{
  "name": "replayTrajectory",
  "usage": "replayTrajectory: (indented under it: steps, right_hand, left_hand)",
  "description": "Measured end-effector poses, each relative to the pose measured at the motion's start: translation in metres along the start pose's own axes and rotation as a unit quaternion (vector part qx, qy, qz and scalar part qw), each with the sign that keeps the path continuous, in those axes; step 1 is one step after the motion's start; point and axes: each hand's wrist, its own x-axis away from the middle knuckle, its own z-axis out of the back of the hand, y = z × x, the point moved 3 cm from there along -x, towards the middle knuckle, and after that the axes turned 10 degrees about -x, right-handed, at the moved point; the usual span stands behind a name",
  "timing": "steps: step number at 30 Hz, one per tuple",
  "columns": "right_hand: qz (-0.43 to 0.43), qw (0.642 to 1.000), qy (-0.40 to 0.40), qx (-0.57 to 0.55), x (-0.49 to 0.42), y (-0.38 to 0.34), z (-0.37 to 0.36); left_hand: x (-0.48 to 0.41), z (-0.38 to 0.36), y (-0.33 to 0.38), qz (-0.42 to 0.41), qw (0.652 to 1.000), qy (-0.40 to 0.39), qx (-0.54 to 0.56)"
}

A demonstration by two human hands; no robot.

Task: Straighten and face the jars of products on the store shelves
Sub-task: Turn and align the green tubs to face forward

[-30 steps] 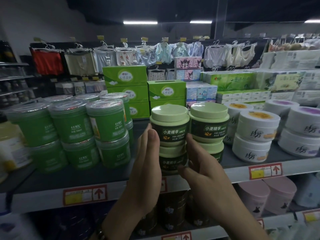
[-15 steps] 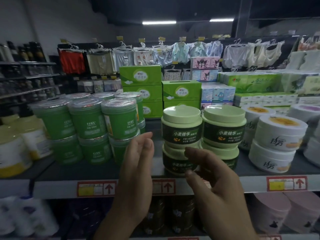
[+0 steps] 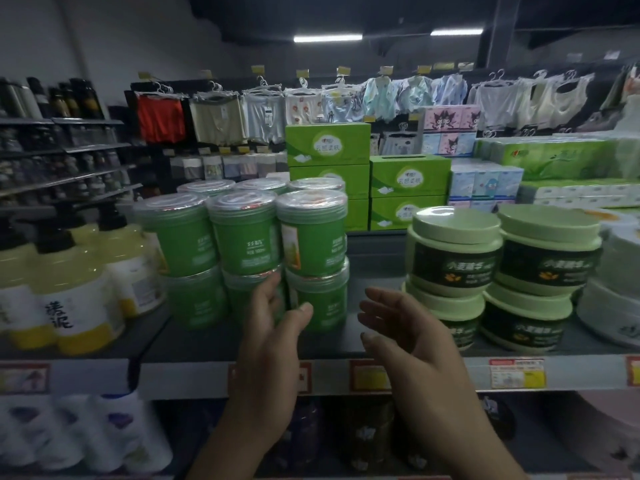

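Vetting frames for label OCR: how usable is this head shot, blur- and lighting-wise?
Head view: dim overall, ceiling strip lights blown out; head view: motion blur smears the text on the dark-label jars and price tags; head view: glare on the clear lids of the green jars.

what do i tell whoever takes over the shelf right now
Left hand: open, fingertips at the lower green jars.
Right hand: open, empty, over the gap on the shelf.
Done: dark jars, two stacks right of the gap, labels forward.
Left: top right jar of the green group is turned off front; face it.
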Motion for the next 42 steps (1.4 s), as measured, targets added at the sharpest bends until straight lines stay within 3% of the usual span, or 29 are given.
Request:
replayTrajectory:
  steps: [7, 14, 23, 42]
  right_hand:
    - [-0.007, 1.000, 0.029, 0.004, -0.020, 0.008, -0.038]
    - [-0.001, 0.998, 0.062, 0.015, -0.032, 0.014, -0.052]
    - [-0.012, 0.999, 0.036, 0.007, -0.037, 0.012, -0.056]
    - [-0.014, 1.000, 0.010, 0.008, -0.038, 0.017, -0.049]
  left_hand:
    - [-0.018, 0.013, -0.006, -0.017, 0.992, -0.108, 0.065]
    - [-0.026, 0.009, -0.011, -0.001, 0.987, -0.130, 0.091]
    - [-0.027, 0.001, -0.020, -0.023, 0.992, -0.070, 0.105]
    - [-0.027, -0.006, -0.018, 0.012, 0.991, -0.074, 0.113]
